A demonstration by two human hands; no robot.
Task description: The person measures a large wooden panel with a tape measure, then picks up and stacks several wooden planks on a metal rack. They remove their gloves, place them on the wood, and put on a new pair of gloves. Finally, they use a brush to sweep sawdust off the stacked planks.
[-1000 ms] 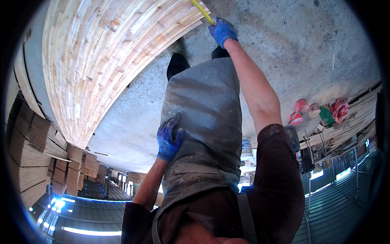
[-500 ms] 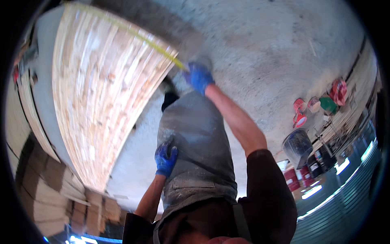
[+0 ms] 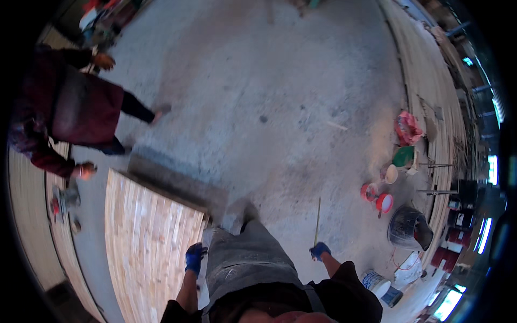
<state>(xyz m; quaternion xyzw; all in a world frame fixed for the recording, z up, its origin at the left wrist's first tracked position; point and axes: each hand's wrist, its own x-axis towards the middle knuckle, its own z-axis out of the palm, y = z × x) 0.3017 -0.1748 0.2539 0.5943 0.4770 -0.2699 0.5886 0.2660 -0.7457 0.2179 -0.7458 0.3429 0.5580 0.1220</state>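
Observation:
My right hand (image 3: 320, 251), in a blue glove, is closed at the right of my body. A thin yellow tape measure blade (image 3: 318, 218) sticks out from it over the floor; the fingers hide any case. My left hand (image 3: 195, 257), also blue-gloved, hangs by the right edge of a large wooden panel (image 3: 153, 237). Its fingers are loosely bent and apart, with nothing visible in them. The panel is made of many pale strips joined side by side and lies at my left. My grey apron (image 3: 245, 258) shows between the hands.
Another person (image 3: 81, 107) in a dark red apron stands beyond the panel. At right are red tubs (image 3: 384, 203), a green container (image 3: 403, 156), a dark bucket (image 3: 405, 229) and a white bucket (image 3: 376, 283). Long boards (image 3: 32, 215) lie at far left.
My right hand has moved from the panel's corner to my right, taking the tape measure blade off the panel. My left hand has left the apron. The view has swung, bringing another person in.

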